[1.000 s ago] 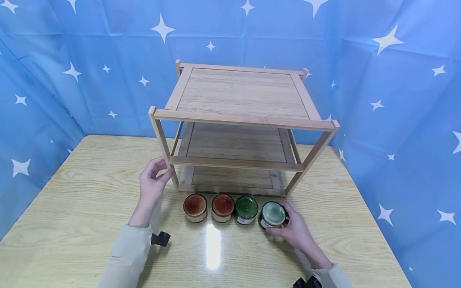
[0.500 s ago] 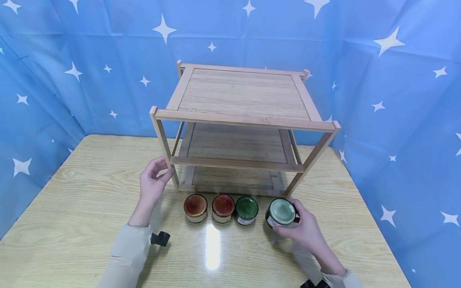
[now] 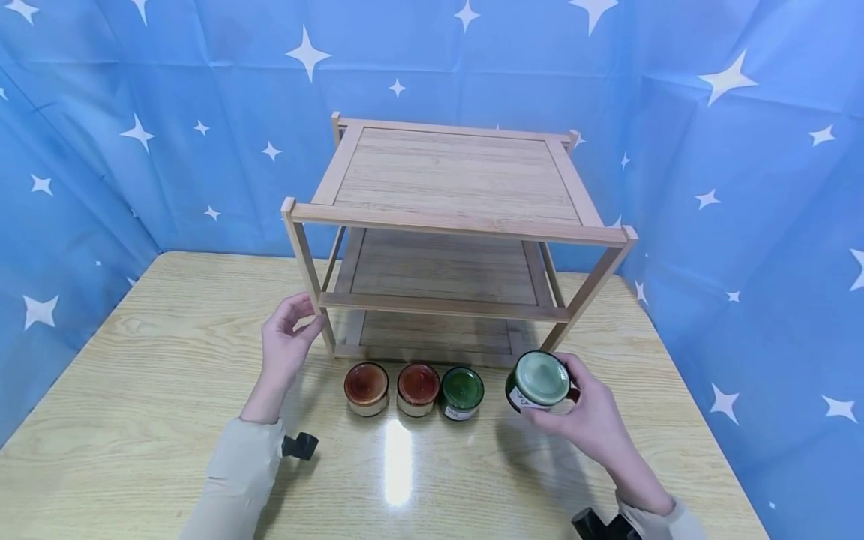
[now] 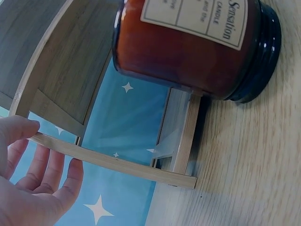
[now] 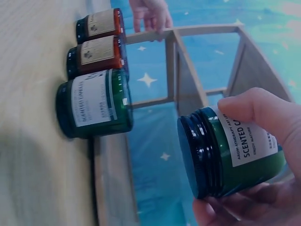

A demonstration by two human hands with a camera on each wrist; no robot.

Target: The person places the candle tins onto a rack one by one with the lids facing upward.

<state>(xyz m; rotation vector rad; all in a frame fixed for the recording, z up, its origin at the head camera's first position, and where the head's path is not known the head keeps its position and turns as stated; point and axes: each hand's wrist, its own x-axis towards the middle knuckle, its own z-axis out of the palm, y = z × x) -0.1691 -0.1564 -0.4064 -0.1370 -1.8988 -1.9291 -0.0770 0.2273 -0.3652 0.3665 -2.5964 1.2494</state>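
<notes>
My right hand (image 3: 597, 416) holds a green scented candle jar (image 3: 541, 377) with a pale green glass base up and black lid down, raised above the table at the right. In the right wrist view its white label (image 5: 247, 139) faces the camera. With thumb and fingers on either side, my left hand (image 3: 285, 345) grips the left front post (image 4: 108, 160) of a wooden three-tier shelf (image 3: 459, 176). Along the shelf's front stand a dark green candle jar (image 3: 462, 388) and two amber candle jars, one (image 3: 418, 385) in the middle and one (image 3: 366, 385) at the left, all lid down.
The light wood table (image 3: 169, 390) extends on both sides of the shelf. A blue curtain (image 3: 223, 112) with white stars hangs behind and at the sides. The shelf's middle tier (image 3: 439, 266) lies beneath the top board.
The right hand has moved the pale-based green candle jar rightward, away from the dark green one, and lifted it off the table. The left hand has stayed on the post.
</notes>
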